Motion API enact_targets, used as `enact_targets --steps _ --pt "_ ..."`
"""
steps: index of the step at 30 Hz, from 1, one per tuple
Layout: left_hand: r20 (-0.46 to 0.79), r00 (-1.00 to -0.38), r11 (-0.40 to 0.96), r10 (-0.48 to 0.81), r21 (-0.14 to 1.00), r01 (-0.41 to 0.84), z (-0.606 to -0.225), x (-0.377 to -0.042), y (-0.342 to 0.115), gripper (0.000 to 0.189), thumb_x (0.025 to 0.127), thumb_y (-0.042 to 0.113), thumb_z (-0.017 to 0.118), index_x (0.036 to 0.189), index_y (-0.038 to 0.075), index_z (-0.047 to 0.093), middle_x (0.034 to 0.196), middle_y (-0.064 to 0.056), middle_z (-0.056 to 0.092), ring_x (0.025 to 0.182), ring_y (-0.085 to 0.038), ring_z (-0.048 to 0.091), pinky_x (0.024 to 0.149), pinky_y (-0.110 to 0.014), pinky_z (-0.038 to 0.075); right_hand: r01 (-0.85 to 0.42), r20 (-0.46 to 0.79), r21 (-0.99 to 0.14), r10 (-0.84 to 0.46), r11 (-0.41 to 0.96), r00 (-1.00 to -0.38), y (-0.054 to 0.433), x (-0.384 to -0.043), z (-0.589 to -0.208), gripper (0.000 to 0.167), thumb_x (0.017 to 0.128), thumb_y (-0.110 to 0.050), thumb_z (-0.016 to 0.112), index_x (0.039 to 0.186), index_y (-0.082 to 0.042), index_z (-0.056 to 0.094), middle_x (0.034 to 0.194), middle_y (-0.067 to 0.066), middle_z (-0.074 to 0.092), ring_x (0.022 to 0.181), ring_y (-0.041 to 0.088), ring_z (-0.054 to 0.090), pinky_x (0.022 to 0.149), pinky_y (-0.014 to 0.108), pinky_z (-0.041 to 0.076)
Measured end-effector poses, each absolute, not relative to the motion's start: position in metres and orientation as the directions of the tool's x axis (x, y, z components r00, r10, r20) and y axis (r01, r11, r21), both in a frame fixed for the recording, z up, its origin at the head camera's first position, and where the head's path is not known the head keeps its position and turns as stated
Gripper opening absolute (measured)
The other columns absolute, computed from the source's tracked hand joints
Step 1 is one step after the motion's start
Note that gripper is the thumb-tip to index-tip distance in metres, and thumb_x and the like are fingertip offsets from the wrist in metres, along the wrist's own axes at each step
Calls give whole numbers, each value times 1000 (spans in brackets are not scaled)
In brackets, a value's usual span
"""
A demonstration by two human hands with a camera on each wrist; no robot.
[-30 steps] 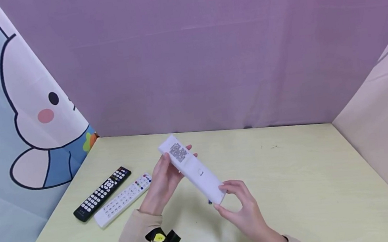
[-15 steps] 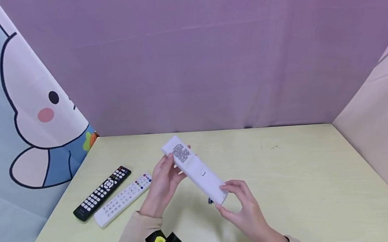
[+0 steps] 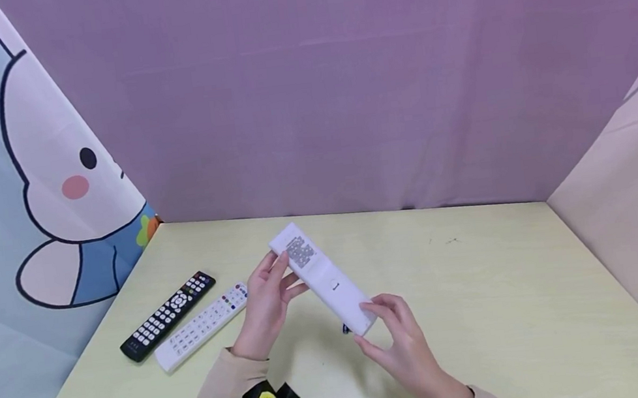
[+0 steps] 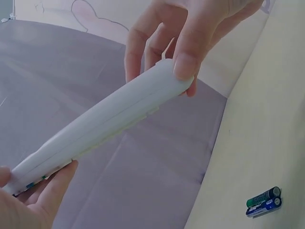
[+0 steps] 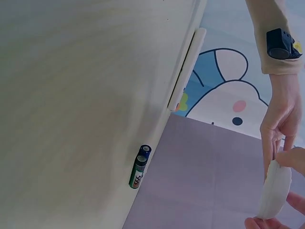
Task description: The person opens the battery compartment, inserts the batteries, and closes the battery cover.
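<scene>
A white remote control point(image 3: 328, 283) is held above the table, its back with a grey printed label turned up and the battery cover mark showing. My left hand point(image 3: 268, 310) grips its far end, thumb on the label side and fingers at the button side. At the near end, my right hand point(image 3: 403, 353) pinches the remote between thumb and fingers. In the left wrist view the remote stretches between both hands, buttons facing away below. A green battery point(image 4: 263, 196) and a blue battery point(image 4: 264, 207) lie side by side on the table; in the head view the remote mostly hides them.
To the left lie a black remote control point(image 3: 168, 316) and another white remote control point(image 3: 202, 327), slanted alongside each other. The pale table point(image 3: 520, 307) meets a purple cloth point(image 3: 344, 104) at its back edge. Printed cloth point(image 3: 71, 148) hangs on the left side.
The held remote has shifted slightly to the right. My left fingers have changed position a little at its far end; the right hand keeps its pinch.
</scene>
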State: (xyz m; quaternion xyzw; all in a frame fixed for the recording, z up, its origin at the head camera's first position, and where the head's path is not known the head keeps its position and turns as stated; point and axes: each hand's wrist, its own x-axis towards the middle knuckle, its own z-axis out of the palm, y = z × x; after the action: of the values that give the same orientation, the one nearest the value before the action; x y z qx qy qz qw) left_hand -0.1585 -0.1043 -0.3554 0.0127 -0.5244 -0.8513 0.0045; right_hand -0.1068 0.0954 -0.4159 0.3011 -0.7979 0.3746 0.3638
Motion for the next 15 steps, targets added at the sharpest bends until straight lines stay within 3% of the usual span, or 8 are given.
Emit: enact_targets --steps 4,11,15 --pt "-1 -999 -460 -53 888 24 -355 -158 -102 33 93 12 44 125 7 43 96 -2 63 78 -17 64 69 -32 55 -754 803 -341 -243 561 -544 94 -108 -414 60 52 -5 79 108 -2 56 107 16 49 94 25 52 82 23 48" --pt "18 -995 -441 -95 895 58 -355 -157 -98 42 91 4 44 130 17 37 91 0 65 72 -17 65 62 -30 55 -738 759 -348 -289 577 -584 89 -110 -410 64 54 -5 79 113 -2 53 110 17 48 94 24 52 72 28 53" --pt "38 -995 -413 -95 908 74 -357 -156 -96 48 90 2 47 133 17 34 91 -1 64 72 -16 64 61 -29 55 -718 731 -358 -299 598 -613 86 -112 -408 65 56 -7 79 114 -3 52 109 18 48 92 24 52 68 28 53"
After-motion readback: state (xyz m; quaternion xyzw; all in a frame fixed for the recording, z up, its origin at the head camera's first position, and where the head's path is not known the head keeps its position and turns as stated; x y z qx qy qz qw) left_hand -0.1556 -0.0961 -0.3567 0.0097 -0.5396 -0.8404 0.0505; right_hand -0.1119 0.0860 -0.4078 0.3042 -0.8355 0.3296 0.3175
